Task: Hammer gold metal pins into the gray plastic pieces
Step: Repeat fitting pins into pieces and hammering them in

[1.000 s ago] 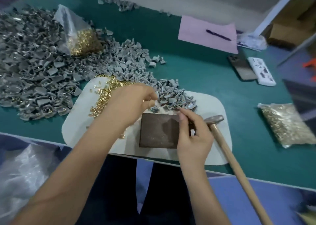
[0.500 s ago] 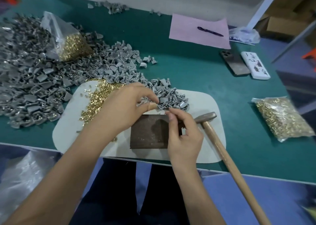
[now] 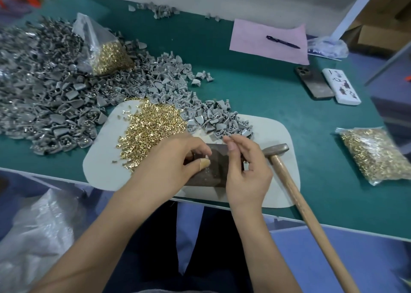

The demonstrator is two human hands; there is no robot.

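Both hands meet over the dark block (image 3: pixel 213 170) on the white mat (image 3: pixel 275 137). The left hand (image 3: pixel 169 166) is curled, seemingly pinching something small that cannot be made out; the right hand (image 3: pixel 244 166) holds a gray piece (image 3: pixel 245 165) in its curled fingers. The loose gold pins (image 3: pixel 151 126) lie just beyond the left hand, the nearer one; the pile of gray pieces (image 3: pixel 213 119) lies just beyond the right. The hammer (image 3: pixel 287 170) rests ungripped just right of the right hand, handle toward the person.
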